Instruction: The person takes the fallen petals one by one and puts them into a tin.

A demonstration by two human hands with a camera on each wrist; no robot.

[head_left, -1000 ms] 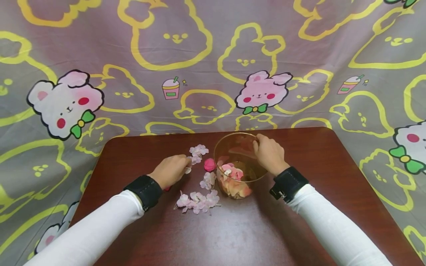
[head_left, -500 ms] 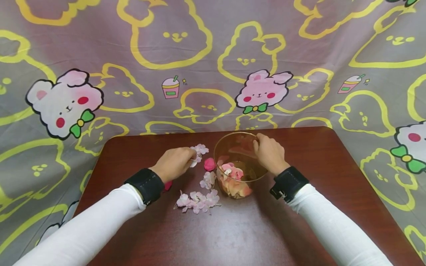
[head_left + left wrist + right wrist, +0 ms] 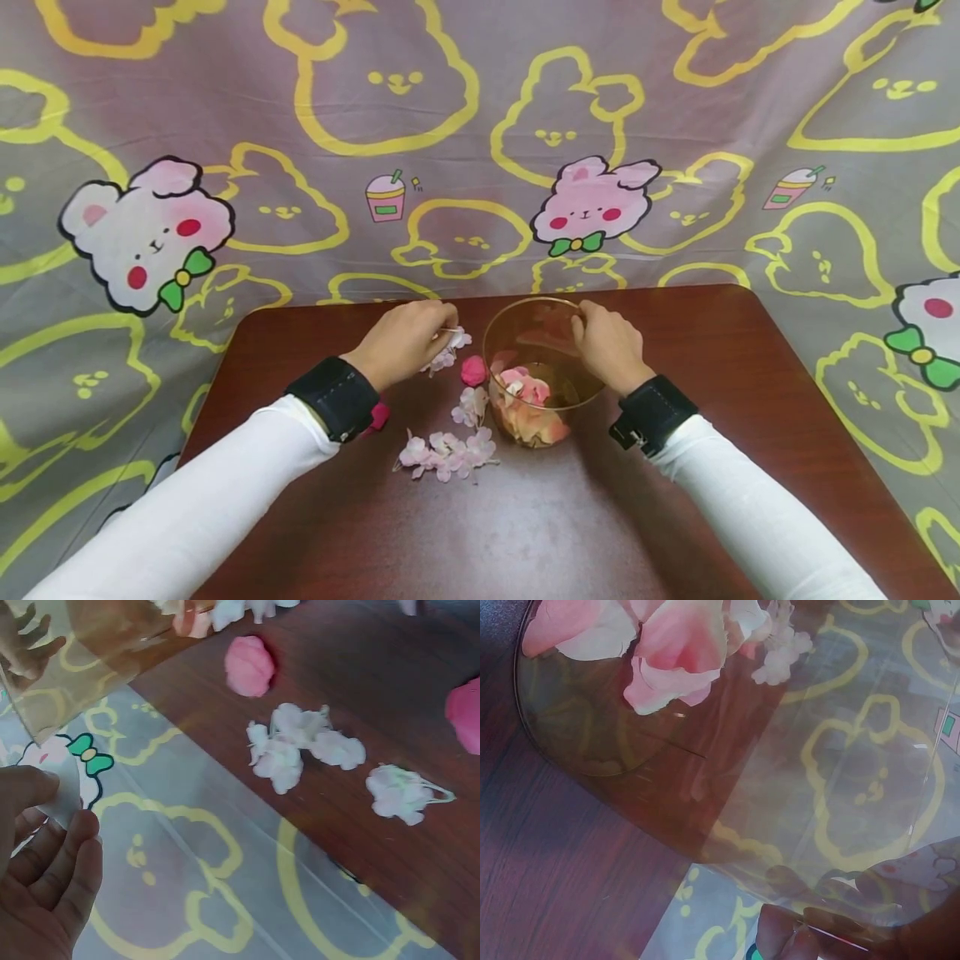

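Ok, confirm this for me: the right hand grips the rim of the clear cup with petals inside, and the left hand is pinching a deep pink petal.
Not quite. The right hand does grip the clear cup at its rim, with petals inside, but the left hand pinches a white petal, not a deep pink one. The left wrist view shows it.

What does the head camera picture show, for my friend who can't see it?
A person's left hand pinches a pale petal beside a clear cup of pink petals, which the right hand holds by its rim. More blossoms lie on the dark red table.
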